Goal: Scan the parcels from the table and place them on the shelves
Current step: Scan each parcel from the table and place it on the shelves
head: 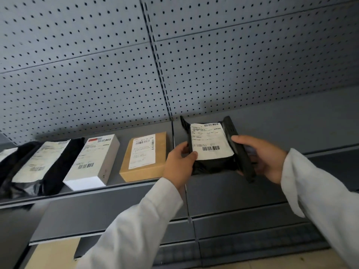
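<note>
A row of parcels lies on the shelf (pixel 136 186), in front of the pegboard back panel (pixel 97 65). From left to right: a poly mailer (pixel 38 167), a carton (pixel 93 162), then a cardboard box (pixel 145 158). Right of the box, past the upright seam, a bagged parcel (pixel 210 148) sits between the left hand (pixel 178 162) and right hand (pixel 260 156). A handheld scanner (pixel 240 152) stands against the parcel's right edge, in the right hand. Lower shelves (pixel 242 220) lie below.

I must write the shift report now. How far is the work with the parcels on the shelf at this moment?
Done: a brown box, a white box and a black bag already lie in a row on the shelf.
In hand: the left hand grips a black parcel at the shelf's next bay; the right hand holds a dark scanner beside it.
Left: releasing this parcel. The table is out of view.
</note>
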